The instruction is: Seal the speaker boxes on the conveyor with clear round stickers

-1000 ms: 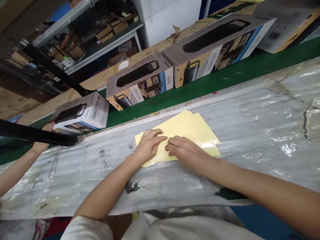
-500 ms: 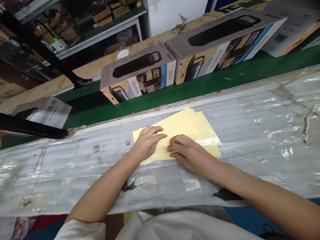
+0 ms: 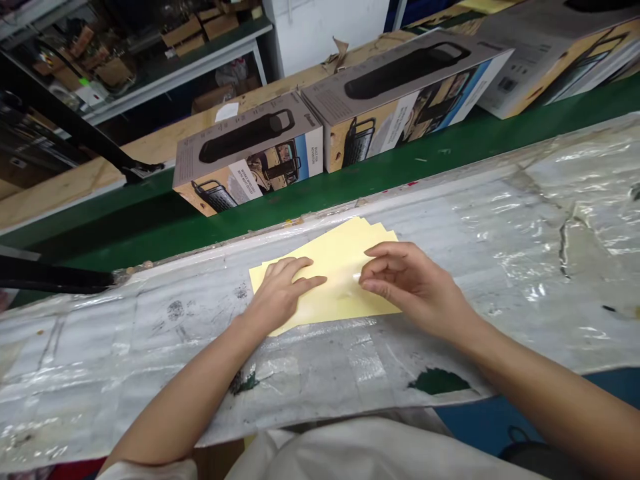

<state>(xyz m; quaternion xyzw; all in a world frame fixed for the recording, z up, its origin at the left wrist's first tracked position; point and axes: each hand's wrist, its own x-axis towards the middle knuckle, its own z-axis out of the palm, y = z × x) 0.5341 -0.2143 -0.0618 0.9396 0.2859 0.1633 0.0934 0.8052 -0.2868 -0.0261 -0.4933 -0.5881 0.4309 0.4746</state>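
Facing you: pale yellow adhesive sheets (image 3: 340, 247) on silver-grey plastic sheeting (image 3: 125, 360), blotched with dark smudges and a green patch. Beyond lies a green conveyor belt (image 3: 125, 230), bearing retail boxes (image 3: 405, 73) with grey tops, black bottle images, and tan, white and blue side panels.

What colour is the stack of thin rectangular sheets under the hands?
The stack of thin rectangular sheets is pale yellow; the head view shows it best.

Pale yellow adhesive sheets (image 3: 340, 233) here, a few stacked flat and slightly fanned so the top edges stagger, lying crooked on the scuffed plastic-wrapped bench (image 3: 125, 360), near its far edge.
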